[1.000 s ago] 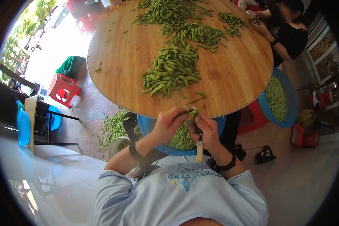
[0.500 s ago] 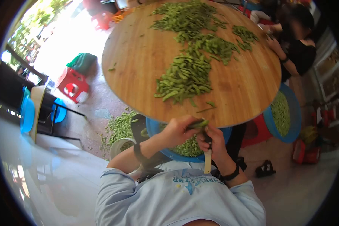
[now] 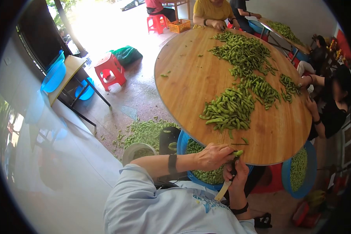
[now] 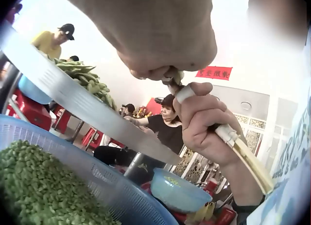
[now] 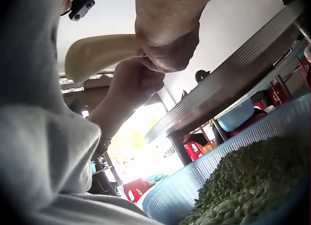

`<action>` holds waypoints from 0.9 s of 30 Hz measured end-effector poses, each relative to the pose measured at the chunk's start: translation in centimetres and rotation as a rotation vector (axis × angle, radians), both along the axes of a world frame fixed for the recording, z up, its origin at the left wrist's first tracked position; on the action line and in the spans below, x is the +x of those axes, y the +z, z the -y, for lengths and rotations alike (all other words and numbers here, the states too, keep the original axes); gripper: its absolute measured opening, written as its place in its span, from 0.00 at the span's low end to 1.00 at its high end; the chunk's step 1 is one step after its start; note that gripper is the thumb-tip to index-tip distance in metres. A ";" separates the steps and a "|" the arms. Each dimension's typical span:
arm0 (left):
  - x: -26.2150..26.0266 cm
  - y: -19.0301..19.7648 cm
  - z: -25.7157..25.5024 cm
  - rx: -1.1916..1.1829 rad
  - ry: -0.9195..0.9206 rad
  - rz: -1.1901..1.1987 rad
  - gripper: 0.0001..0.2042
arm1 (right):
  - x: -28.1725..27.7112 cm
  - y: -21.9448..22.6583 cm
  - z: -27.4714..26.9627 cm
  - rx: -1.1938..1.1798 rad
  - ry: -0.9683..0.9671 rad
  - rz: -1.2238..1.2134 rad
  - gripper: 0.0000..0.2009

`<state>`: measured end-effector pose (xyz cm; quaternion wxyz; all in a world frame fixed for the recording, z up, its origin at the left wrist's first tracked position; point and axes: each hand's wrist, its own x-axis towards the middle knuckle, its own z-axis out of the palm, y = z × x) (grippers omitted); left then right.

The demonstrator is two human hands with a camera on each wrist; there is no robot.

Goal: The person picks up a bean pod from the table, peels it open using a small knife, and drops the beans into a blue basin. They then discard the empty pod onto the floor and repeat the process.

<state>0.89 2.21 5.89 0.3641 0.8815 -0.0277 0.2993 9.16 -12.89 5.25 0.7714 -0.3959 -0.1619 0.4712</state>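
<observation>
In the head view, my left hand pinches a green pod just off the round table's near edge. Close beside it, my right hand has its fingers curled round a tool with a pale handle, which points back towards the shirt. The left wrist view shows the pale handle coming out of the right fist, with a light wrap on one finger. Below both hands is a blue basket of shelled green beans. The pod is hidden in the wrist views.
Heaps of pods lie on the round wooden table. Pods are scattered on the floor by a pale bucket. Another blue basket stands right, near a person in black. A person in yellow sits across.
The head view has swung left and up, so table and hands appear farther right and more people show. Both hands stay close together, still holding the pod and the tool.
</observation>
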 end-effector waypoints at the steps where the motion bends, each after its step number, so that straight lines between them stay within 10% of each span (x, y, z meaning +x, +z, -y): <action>1: 0.2 -0.3 -0.1 -0.062 -0.027 0.017 0.10 | -0.2 0.2 0.0 0.007 -0.032 0.006 0.12; 11: -0.8 -1.1 2.1 -0.072 -0.030 -0.240 0.18 | -0.1 -0.6 -0.4 -0.281 -0.301 0.535 0.16; 27: -2.0 -1.2 3.5 -0.162 -0.088 -0.385 0.12 | 2.2 -1.3 1.9 -0.387 -0.159 1.294 0.23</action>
